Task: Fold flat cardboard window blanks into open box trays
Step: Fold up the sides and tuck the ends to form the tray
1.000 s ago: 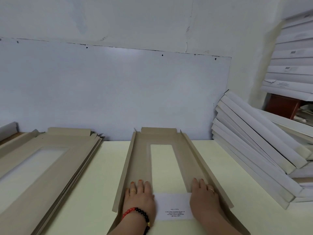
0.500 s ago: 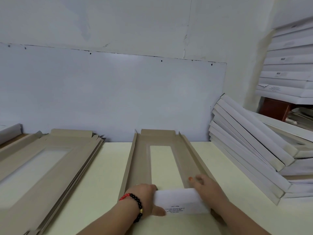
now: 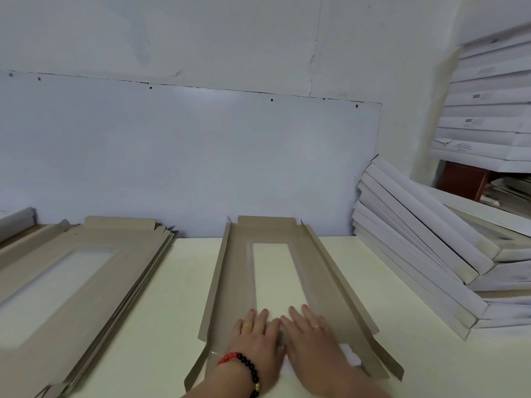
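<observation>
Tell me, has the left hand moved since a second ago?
Yes. The left hand slid rightward across the cardboard blank, from its left panel to the near end of the window, and now lies flat beside the right hand.

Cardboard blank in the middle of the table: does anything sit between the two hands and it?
Nothing visible does. The left hand and right hand both lie flat, fingers straight, directly on the near end of the cardboard blank, over its folded-in white end flap. Table around it shows no obstruction.
</observation>
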A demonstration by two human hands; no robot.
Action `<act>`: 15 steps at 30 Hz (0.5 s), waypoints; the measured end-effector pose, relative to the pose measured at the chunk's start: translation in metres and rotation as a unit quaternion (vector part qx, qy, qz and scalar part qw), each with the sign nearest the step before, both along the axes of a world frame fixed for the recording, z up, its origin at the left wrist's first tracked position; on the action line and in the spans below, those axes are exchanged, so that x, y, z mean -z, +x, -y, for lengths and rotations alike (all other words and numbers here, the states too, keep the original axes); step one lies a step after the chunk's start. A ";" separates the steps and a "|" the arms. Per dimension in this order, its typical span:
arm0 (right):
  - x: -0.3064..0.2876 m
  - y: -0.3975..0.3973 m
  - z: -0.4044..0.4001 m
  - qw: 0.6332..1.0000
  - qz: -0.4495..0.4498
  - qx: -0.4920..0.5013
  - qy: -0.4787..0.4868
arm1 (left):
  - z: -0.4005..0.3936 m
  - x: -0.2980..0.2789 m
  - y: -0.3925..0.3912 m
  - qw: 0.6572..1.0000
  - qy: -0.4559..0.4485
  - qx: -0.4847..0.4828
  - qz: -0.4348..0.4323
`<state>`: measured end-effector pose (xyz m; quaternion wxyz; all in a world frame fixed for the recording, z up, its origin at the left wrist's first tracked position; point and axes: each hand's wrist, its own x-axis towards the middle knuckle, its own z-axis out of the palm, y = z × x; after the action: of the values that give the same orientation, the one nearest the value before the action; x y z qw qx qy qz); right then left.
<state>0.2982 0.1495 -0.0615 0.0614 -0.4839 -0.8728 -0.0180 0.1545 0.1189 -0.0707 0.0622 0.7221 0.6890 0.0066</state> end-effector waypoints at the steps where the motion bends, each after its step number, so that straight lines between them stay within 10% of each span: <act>1: 0.003 -0.005 0.003 1.000 -0.007 -0.007 0.001 | -0.001 0.004 0.000 1.000 -0.006 -0.001 -0.006; 15: 0.003 0.065 -0.014 0.994 0.069 0.060 0.058 | -0.001 0.002 -0.035 0.985 0.011 -0.010 -0.172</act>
<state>0.3629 0.1633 -0.0647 0.0278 -0.5290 -0.8416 -0.1054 0.1194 0.1195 -0.0727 -0.0658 0.7059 0.6967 -0.1095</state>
